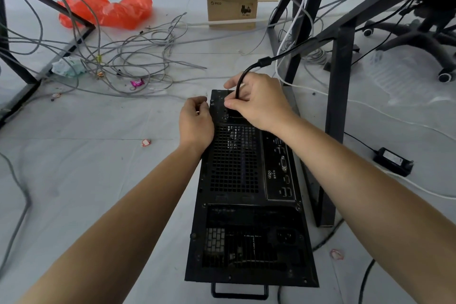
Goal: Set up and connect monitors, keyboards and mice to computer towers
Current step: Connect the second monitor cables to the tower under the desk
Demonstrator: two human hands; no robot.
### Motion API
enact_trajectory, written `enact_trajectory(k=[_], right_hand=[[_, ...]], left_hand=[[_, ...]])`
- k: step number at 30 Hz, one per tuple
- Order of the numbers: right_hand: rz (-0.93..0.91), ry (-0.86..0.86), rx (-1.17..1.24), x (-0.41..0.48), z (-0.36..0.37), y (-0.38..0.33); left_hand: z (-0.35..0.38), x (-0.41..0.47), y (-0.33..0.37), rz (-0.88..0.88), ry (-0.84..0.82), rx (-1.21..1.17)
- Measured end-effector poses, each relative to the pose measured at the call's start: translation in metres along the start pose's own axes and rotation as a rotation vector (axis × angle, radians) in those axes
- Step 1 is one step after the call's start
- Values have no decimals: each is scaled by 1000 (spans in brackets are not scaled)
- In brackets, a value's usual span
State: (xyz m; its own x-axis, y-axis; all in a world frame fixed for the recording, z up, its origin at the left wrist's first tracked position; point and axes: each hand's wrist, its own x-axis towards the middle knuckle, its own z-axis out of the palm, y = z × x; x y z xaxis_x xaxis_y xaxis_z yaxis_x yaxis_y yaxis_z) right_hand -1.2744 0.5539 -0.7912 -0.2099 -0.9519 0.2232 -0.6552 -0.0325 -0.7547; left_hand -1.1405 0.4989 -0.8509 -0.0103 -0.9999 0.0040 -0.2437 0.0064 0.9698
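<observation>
- On the floor [98, 180] beside the desk leg [339, 106], worked over the computer tower [234, 168], laid rear panel up.
- Pinched the black cable [243, 76] in the right hand [261, 103] at the panel's far end.
- Curled the left hand [196, 118] against the tower's edge; grip impossible to tell.
- Probably needed the plug squared to its port, then pressed straight.

Black computer tower [249, 205] on floor, rear panel up; black cable [243, 76] at far end.
</observation>
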Motion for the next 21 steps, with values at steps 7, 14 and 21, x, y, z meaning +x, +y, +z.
enact_trajectory(k=[7,14,21], right_hand=[[22,30,-41,0,3,-3],[57,-129,73,2,-8,7],[73,90,98,-3,8,3]], left_hand=[[0,0,-2,1,4,21],[0,3,-3,-18,-2,28],[0,3,-4,-29,-12,35]])
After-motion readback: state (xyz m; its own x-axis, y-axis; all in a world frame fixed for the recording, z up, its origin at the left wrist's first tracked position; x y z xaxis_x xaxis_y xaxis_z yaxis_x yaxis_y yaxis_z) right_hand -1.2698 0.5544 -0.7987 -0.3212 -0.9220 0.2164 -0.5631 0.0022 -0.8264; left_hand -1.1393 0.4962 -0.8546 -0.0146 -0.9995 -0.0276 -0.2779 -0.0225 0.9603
